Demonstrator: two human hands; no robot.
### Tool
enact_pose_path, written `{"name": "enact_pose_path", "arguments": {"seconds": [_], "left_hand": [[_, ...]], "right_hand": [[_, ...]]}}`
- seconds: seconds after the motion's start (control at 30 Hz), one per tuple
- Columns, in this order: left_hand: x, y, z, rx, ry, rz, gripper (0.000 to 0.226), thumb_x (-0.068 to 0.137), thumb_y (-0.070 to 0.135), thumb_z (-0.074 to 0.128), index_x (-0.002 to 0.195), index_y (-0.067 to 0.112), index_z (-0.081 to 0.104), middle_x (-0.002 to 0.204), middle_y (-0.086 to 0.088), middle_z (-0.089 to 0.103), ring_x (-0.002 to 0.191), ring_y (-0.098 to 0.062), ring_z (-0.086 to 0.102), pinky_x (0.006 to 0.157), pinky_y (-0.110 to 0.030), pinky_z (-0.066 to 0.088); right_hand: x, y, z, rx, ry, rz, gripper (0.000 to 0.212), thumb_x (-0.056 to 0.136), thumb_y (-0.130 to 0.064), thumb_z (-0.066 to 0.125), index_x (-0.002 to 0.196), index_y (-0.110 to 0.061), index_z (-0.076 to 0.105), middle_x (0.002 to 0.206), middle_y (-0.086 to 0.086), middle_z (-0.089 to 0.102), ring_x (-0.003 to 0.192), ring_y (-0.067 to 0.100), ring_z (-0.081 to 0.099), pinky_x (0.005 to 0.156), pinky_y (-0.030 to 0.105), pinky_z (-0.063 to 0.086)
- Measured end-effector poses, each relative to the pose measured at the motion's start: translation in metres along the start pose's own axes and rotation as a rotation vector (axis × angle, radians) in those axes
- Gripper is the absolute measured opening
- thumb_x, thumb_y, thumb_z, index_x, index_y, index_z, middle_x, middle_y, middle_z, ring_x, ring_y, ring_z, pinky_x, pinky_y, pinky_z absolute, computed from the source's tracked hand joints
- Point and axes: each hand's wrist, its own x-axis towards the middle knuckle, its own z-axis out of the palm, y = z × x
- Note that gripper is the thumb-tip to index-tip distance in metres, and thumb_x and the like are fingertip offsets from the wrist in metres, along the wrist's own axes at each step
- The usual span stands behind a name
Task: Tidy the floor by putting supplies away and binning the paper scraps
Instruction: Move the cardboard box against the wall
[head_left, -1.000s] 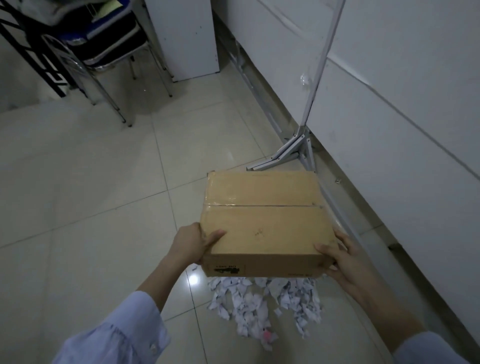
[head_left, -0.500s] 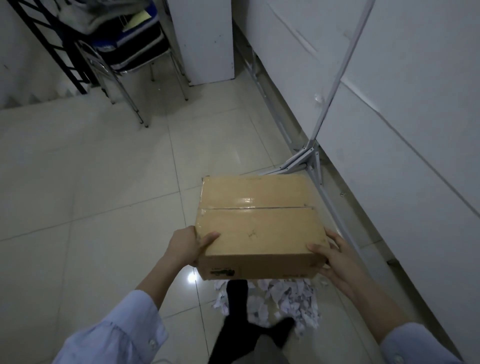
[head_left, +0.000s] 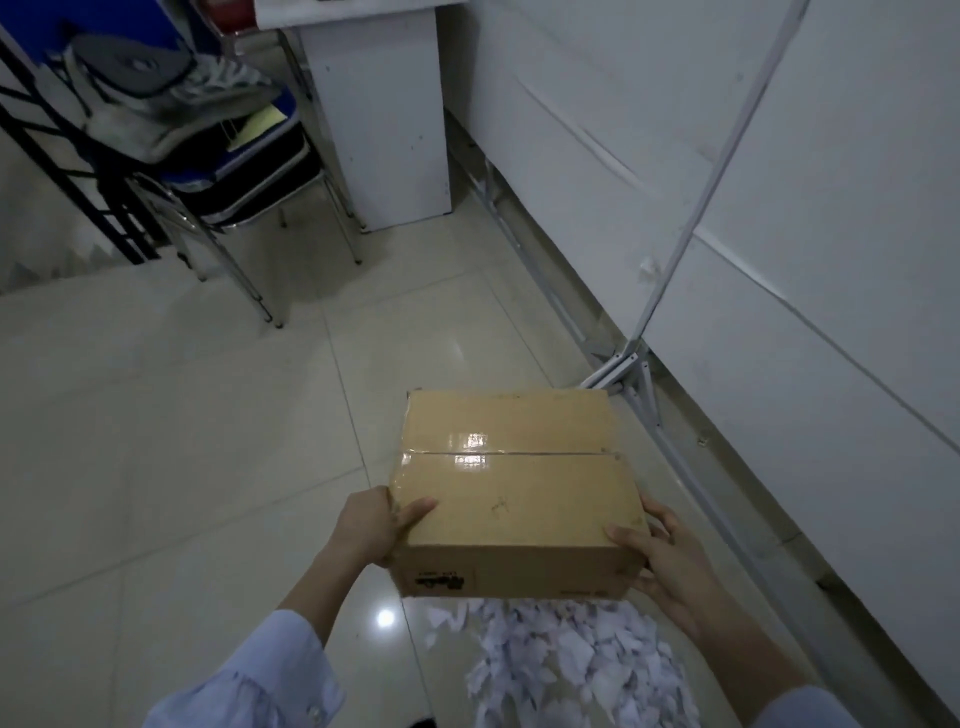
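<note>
Carrying sealed brown cardboard box (head_left: 511, 499), our left hand (head_left: 371, 527) and right hand (head_left: 662, 558) gripping its sides, above white torn paper scraps (head_left: 566, 660). Next: stow box, then bin scraps.

Open floor (head_left: 182, 441) left; wall (head_left: 779, 260) and stand legs (head_left: 645, 400) crowd right.

A metal-legged chair (head_left: 260, 179) stands at upper left, its seat piled with a heap of grey cloth (head_left: 171, 109) and a yellow sheet (head_left: 260, 127) (the sheet pokes out at the heap's right edge). Just right of it stands a white cabinet (head_left: 384, 130). A black slanted frame (head_left: 122, 223) crosses the chair's left side. White wall panels (head_left: 831, 260) run down the right, with a thin white stand (head_left: 626, 366) against them
</note>
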Motion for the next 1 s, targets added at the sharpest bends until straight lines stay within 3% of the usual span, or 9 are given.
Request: {"name": "enact_pose_path", "arguments": {"seconds": [0.13,0.3,0.43,0.5,0.57,0.7,0.9,1.0], "left_hand": [[0.045,-0.011,-0.046,0.038,-0.011,0.053,0.07,0.075,0.07,0.055,0.105,0.007,0.058,0.095,-0.013,0.069,0.078,-0.027,0.069,0.071,-0.041,0.06],[0.098,-0.019,-0.102,0.161,0.005,0.1,0.066,0.076,0.068,0.057,0.093,0.004,0.059,0.088,-0.015,0.069,0.081,-0.029,0.067,0.068,-0.037,0.057],[0.134,-0.014,-0.129,0.202,-0.016,0.103,0.067,0.075,0.069,0.057,0.094,0.005,0.06,0.088,-0.015,0.069,0.083,-0.029,0.066,0.072,-0.036,0.055],[0.154,-0.009,-0.14,0.223,-0.031,0.105,0.068,0.075,0.069,0.057,0.097,0.004,0.061,0.091,-0.015,0.069,0.085,-0.029,0.066,0.076,-0.037,0.055],[0.175,-0.001,-0.147,0.15,-0.057,0.09,0.068,0.076,0.068,0.057,0.098,0.004,0.061,0.093,-0.016,0.069,0.084,-0.031,0.068,0.074,-0.039,0.057],[0.224,0.017,-0.156,-0.001,-0.154,0.036,0.062,0.078,0.063,0.059,0.102,0.006,0.059,0.1,-0.015,0.067,0.083,-0.031,0.069,0.069,-0.043,0.06],[0.323,0.052,-0.167,-0.031,-0.182,0.004,0.056,0.081,0.056,0.062,0.108,0.007,0.059,0.104,-0.013,0.065,0.086,-0.026,0.066,0.064,-0.037,0.061],[0.362,0.067,-0.173,-0.029,-0.199,0.009,0.057,0.081,0.054,0.062,0.109,0.005,0.06,0.102,-0.014,0.066,0.087,-0.028,0.066,0.065,-0.035,0.059]], "right_hand": [[0.024,0.0,0.049,0.014,0.045,0.005,0.051,0.069,-0.003,0.08,0.108,-0.027,0.058,0.115,0.002,0.062,0.098,0.026,0.064,0.06,0.037,0.058],[0.05,-0.001,0.107,0.009,0.121,-0.001,0.068,0.068,-0.008,0.082,0.128,-0.023,0.052,0.126,0.005,0.056,0.107,0.032,0.059,0.085,0.054,0.054],[0.066,-0.016,0.139,0.067,0.148,-0.005,0.071,0.069,-0.003,0.08,0.131,-0.02,0.05,0.123,0.006,0.057,0.101,0.028,0.06,0.069,0.043,0.057],[0.076,-0.026,0.151,0.078,0.149,-0.011,0.071,0.07,-0.003,0.08,0.132,-0.02,0.049,0.123,0.006,0.057,0.102,0.03,0.06,0.069,0.042,0.056],[0.086,-0.037,0.161,0.065,0.146,-0.025,0.068,0.071,-0.004,0.079,0.129,-0.02,0.05,0.121,0.006,0.058,0.104,0.031,0.059,0.07,0.042,0.056],[0.112,-0.058,0.18,0.1,0.159,-0.083,0.057,0.072,-0.002,0.077,0.121,-0.018,0.054,0.109,0.001,0.064,0.092,0.024,0.064,0.056,0.034,0.056],[0.184,-0.074,0.206,0.135,0.261,-0.096,0.057,0.071,0.0,0.078,0.122,-0.017,0.057,0.114,0.003,0.063,0.096,0.023,0.063,0.079,0.052,0.057],[0.211,-0.076,0.219,0.192,0.305,-0.075,0.053,0.075,0.002,0.075,0.121,-0.015,0.055,0.113,0.005,0.061,0.093,0.02,0.061,0.075,0.049,0.057]]}}
